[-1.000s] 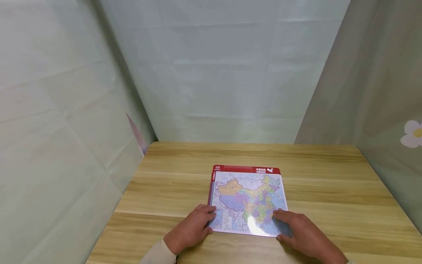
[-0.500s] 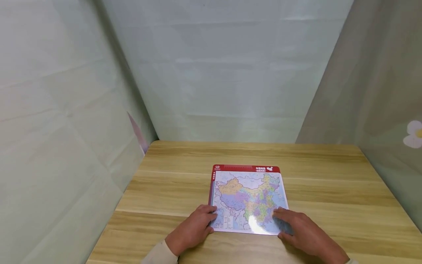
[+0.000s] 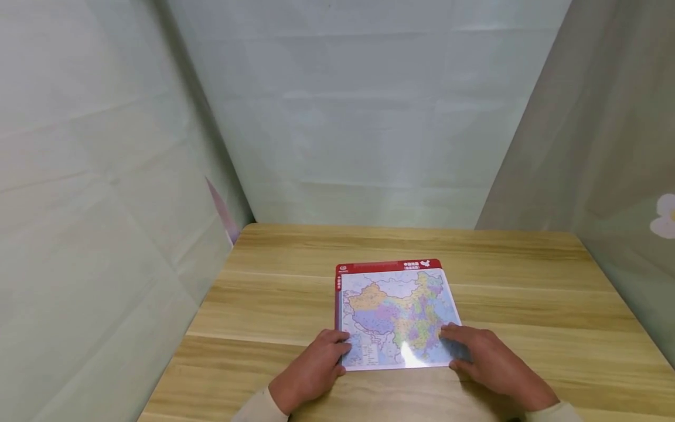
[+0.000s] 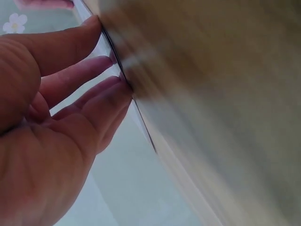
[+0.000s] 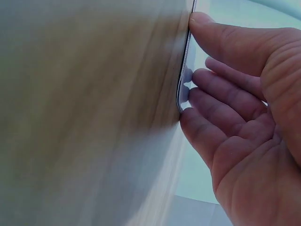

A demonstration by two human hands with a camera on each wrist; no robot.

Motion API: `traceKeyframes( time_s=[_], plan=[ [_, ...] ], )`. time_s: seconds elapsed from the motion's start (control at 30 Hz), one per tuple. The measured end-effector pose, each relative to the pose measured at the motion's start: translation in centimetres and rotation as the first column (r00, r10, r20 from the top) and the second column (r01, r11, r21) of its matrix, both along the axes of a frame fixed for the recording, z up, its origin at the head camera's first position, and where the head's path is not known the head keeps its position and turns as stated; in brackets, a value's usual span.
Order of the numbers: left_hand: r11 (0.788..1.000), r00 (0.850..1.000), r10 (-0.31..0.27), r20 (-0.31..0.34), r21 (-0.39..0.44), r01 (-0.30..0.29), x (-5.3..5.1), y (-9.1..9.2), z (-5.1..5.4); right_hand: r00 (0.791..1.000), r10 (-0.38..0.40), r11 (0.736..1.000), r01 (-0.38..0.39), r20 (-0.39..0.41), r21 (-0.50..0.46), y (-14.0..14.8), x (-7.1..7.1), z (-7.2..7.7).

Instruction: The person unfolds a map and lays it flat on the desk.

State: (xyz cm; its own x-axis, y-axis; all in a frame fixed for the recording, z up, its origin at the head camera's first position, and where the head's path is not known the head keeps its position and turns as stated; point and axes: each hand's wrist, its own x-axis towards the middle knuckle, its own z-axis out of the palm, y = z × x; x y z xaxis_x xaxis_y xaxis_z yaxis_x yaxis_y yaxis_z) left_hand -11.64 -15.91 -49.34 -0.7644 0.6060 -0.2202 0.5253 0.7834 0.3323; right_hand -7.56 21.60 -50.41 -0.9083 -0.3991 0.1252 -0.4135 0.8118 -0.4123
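Note:
A thin, glossy map board [image 3: 390,310] with a red top border lies on the wooden table in the head view, printed with a coloured map of China. My left hand [image 3: 315,366] rests at its lower left corner, fingertips on the face and thumb by the near edge. Across from it, my right hand [image 3: 490,363] touches the lower right corner in a similar way. In the left wrist view, the left hand [image 4: 61,103] has its fingertips against the board. The right wrist view has the right hand [image 5: 244,113] with extended fingers touching the surface near the board's edge [image 5: 180,89].
The wooden table [image 3: 274,305] reaches back to a pale fabric backdrop [image 3: 358,129]. Similar cloth hangs on the left [image 3: 95,234] and right [image 3: 622,146] sides. Light glares off the board's lower part.
The map board has turned slightly anticlockwise, its far edge shifting left and its right side tilting up. Both hands moved slightly with it, staying at the same corners.

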Motion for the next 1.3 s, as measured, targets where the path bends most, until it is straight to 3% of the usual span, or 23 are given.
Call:
traceKeyframes(
  time_s=[0.3,0.6,0.8,1.17,1.3],
  plan=[
    [0.996,0.996,-0.089,-0.028,-0.029,0.089,-0.8,-0.4,-0.2,0.995,-0.098,0.995,0.098,-0.019,0.002,-1.1,0.7,-0.2],
    [0.992,0.989,-0.116,-0.095,-0.07,0.11,0.4,0.3,0.0,0.995,-0.066,0.998,0.067,-0.08,0.017,-0.7,-0.8,-0.3],
    [0.99,0.991,-0.115,-0.073,-0.093,0.108,0.6,0.7,0.0,0.995,-0.076,0.997,0.076,-0.061,-0.009,-0.4,-1.8,-0.1],
    [0.961,0.958,-0.272,-0.091,-0.077,0.265,-1.4,-0.4,-0.4,0.973,-0.228,0.972,0.229,0.022,-0.045,-1.4,-1.4,-0.4],
    [0.944,0.933,-0.329,-0.148,-0.056,0.324,-2.0,-0.8,-0.7,0.962,-0.274,0.96,0.275,0.012,-0.054,-1.9,-1.0,-0.5]
  ],
)
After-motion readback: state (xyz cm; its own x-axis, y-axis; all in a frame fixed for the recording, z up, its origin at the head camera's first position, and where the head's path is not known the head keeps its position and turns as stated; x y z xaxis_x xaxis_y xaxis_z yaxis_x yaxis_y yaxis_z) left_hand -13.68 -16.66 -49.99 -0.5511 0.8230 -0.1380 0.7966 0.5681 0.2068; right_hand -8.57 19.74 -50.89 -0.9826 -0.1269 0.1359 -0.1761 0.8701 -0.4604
